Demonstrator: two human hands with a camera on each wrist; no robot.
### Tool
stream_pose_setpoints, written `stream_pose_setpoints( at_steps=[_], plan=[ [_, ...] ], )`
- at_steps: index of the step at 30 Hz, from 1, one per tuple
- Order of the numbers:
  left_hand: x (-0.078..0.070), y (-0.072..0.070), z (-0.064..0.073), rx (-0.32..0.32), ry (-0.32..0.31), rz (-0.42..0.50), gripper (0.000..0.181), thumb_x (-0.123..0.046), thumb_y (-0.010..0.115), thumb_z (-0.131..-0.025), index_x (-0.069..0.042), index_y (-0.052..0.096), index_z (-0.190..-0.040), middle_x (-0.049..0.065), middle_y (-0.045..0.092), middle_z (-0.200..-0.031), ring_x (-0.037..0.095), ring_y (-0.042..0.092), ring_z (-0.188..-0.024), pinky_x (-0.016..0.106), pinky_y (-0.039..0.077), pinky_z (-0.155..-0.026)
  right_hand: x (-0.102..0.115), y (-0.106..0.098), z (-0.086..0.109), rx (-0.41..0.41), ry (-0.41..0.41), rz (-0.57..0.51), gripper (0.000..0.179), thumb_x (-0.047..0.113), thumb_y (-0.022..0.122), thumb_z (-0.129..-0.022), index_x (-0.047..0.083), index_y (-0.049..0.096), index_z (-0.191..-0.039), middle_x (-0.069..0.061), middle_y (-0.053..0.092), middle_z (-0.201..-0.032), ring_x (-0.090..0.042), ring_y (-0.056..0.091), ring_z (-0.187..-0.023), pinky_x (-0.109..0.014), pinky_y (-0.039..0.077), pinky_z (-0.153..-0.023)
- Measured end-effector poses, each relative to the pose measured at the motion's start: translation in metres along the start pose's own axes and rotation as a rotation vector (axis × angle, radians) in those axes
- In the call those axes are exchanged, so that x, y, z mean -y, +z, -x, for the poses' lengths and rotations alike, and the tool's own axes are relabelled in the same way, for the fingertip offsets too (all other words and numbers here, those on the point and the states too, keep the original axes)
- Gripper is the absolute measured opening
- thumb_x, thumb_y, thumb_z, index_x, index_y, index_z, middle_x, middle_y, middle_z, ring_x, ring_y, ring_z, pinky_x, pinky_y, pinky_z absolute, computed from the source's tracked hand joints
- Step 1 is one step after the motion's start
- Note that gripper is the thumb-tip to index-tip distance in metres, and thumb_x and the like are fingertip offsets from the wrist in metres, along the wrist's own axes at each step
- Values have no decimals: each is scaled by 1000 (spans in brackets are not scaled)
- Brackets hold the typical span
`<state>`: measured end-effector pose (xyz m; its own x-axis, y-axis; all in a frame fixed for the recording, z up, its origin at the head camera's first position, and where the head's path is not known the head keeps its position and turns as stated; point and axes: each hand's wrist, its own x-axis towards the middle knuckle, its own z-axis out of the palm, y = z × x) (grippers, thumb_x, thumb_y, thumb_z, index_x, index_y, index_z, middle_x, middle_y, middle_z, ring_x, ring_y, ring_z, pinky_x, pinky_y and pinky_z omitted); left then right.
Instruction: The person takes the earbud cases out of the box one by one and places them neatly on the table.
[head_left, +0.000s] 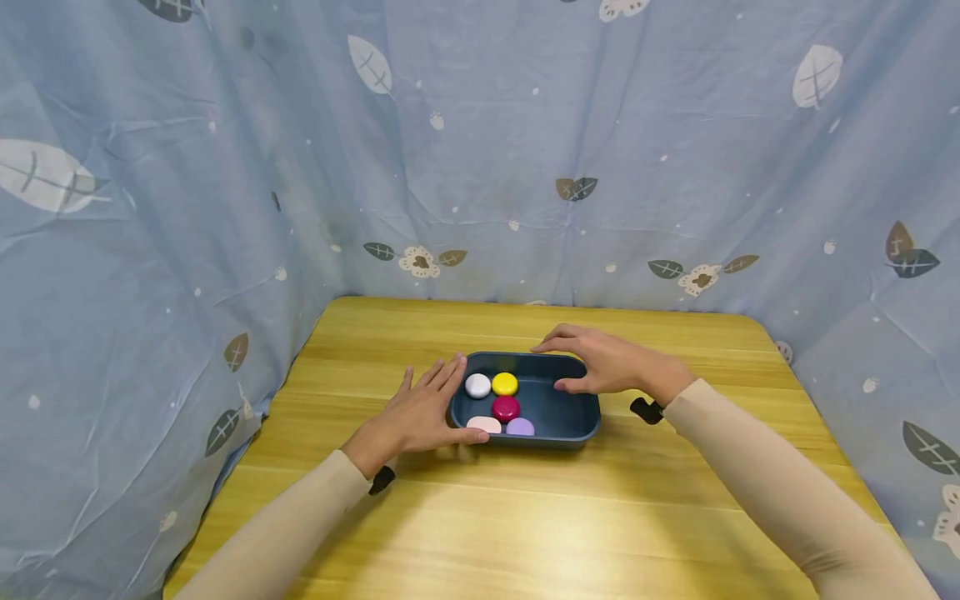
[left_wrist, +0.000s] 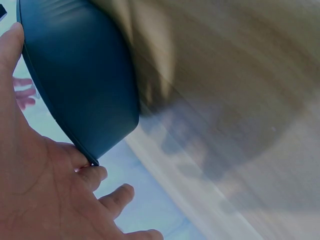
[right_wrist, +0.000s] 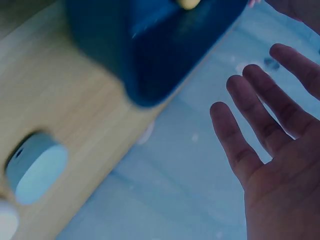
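A dark blue tray [head_left: 551,435] with rounded corners sits between both hands in the head view. Inside, toward its left, are smooth rounded pieces: white [head_left: 477,385], yellow [head_left: 505,384], dark red [head_left: 506,408], pale pink [head_left: 484,424] and lilac [head_left: 521,427]. My left hand [head_left: 423,415] grips the tray's left end, thumb at the front rim, fingers along the left side. Over the right end hovers my right hand [head_left: 611,360], its thumb above the interior and fingers above the far rim. Its fingers [right_wrist: 252,100] look spread and hold nothing in the right wrist view.
Right wrist view: a light blue disc-shaped piece [right_wrist: 37,167] and a white piece [right_wrist: 7,220] lie on the wooden table beside the tray; neither shows in the head view. A blue leaf-patterned curtain [head_left: 510,150] hangs around the table [head_left: 540,517] at the back and sides.
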<state>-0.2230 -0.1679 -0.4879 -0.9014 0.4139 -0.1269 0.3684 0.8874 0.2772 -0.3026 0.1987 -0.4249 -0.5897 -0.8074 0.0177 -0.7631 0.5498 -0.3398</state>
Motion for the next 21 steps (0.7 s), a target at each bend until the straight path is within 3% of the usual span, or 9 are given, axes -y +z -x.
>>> stream_pose_setpoints(
  at_steps=[14, 21],
  plan=[
    [-2, 0, 0, 10, -8, -8, 138, -101, 63, -92, -20, 8, -190, 1, 9, -199, 43, 19, -184, 84, 6, -143, 36, 30, -50, 172, -167, -4, 64, 33, 86, -108, 16, 66, -166, -9, 63, -165, -29, 65, -151, -52, 54, -132],
    [-2, 1, 1, 15, -11, 13, 139, -101, 63, -92, -22, 4, -190, 0, 8, -199, 42, 17, -185, 83, 6, -143, 42, 45, -67, 250, -186, -54, 63, 32, 89, -107, 25, 68, -166, -1, 63, -164, -22, 64, -151, -45, 57, -128]
  ],
)
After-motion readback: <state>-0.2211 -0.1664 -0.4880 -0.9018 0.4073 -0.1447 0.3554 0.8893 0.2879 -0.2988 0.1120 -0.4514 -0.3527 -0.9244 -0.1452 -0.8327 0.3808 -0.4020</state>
